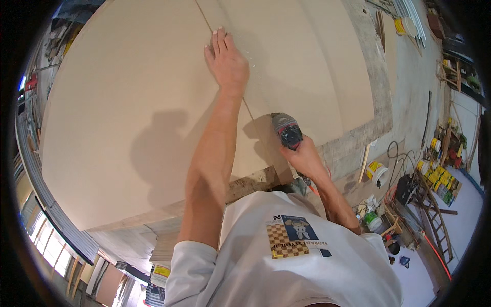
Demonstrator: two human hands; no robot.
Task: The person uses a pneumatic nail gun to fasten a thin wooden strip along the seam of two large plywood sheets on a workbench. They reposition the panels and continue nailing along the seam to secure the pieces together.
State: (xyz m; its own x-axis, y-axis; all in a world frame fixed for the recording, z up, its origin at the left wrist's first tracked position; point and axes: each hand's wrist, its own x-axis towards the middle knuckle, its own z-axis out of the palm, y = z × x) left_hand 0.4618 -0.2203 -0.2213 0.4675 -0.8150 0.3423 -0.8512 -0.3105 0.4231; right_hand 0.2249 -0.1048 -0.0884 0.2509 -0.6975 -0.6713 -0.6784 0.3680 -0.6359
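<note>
My left hand lies on a large beige board, fingers stretched toward its far side, next to a thin dark seam. My right hand grips a black and red power drill, seen from above and behind. The drill stands over the strip of board to the right of the seam, close to my body. Its tip is hidden beneath the tool body, so contact with the board cannot be made out. A line of pale specks runs along the board beside my left hand.
A rough wooden edge shows under the board by my waist. On the right are a yellow and white bucket, a wooden ladder, cables and an orange hose. Long grey metal profiles curve along the left.
</note>
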